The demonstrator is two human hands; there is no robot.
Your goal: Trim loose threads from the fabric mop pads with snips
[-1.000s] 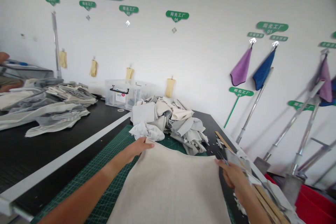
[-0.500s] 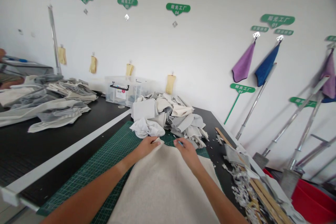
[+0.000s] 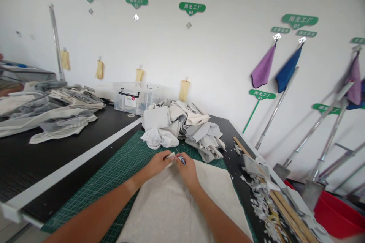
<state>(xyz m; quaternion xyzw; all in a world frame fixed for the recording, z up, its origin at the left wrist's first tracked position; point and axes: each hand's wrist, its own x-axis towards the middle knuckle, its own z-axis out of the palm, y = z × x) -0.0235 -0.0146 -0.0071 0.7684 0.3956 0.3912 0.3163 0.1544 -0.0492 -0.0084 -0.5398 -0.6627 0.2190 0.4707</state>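
A large cream cloth (image 3: 171, 205) spreads over the green cutting mat (image 3: 119, 171) in front of me. My left hand (image 3: 159, 162) pinches the cloth's far left corner, lifting it a little. Beside it, almost touching, my right hand (image 3: 186, 169) is closed around a small blue-handled tool (image 3: 181, 160) with a thin tip pointing up and away. The tool is at the cloth's edge; its exact kind is too small to make out. Just beyond my hands lies a crumpled white cloth (image 3: 159, 138), in front of a heap of folded grey and cream cloths (image 3: 196, 121).
At left, another pile of grey and cream cloths (image 3: 57, 110) rests on the black table (image 3: 85, 152). A clear plastic box (image 3: 128, 98) stands by the wall. Wooden strips (image 3: 288, 209) and white scraps (image 3: 264, 197) line the right edge, near a red bucket (image 3: 336, 212).
My right hand has moved left with the blue-handled tool, up to my left hand at the cloth's corner. The left hand keeps its pinch, slightly lower in view.
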